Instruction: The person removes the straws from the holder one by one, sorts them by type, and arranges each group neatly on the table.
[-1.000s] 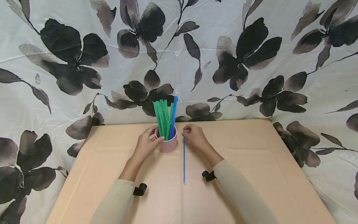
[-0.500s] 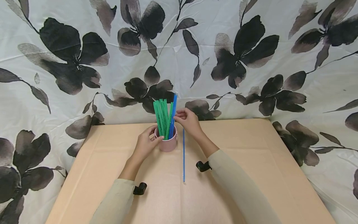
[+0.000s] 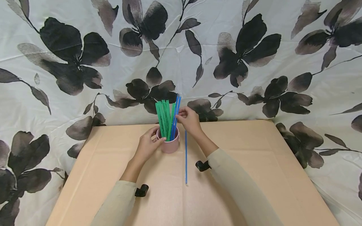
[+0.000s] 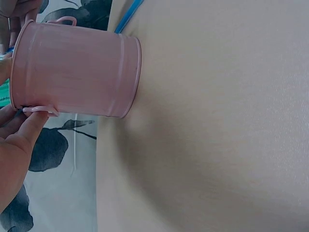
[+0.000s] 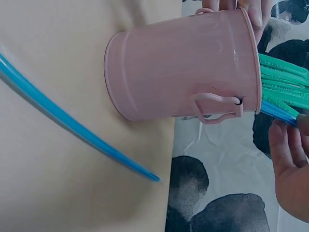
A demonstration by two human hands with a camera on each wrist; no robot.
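Observation:
A pink metal cup (image 3: 169,143) stands near the table's far edge, holding several green straws (image 3: 163,116) and blue straws (image 3: 175,117). My left hand (image 3: 157,138) grips the cup at its rim, fingers (image 4: 21,137) curled by a small handle on the cup (image 4: 77,72). My right hand (image 3: 181,115) is raised beside the cup and pinches one upright blue straw partway up; its fingers (image 5: 288,159) lie against that blue straw, just past the rim of the cup (image 5: 183,72). Another blue straw (image 3: 185,157) lies flat on the table right of the cup, seen close as a blurred blue straw (image 5: 72,123).
The tan table (image 3: 254,175) extends toward me and to both sides. A white cloth with black flowers (image 3: 254,62) hangs right behind the cup and drapes past the table's edges. Black wrist mounts (image 3: 141,190) sit on both sleeves.
My right hand left the top end of the flat blue straw, rose to the left and took hold of a blue straw in the cup. The left hand stayed on the cup.

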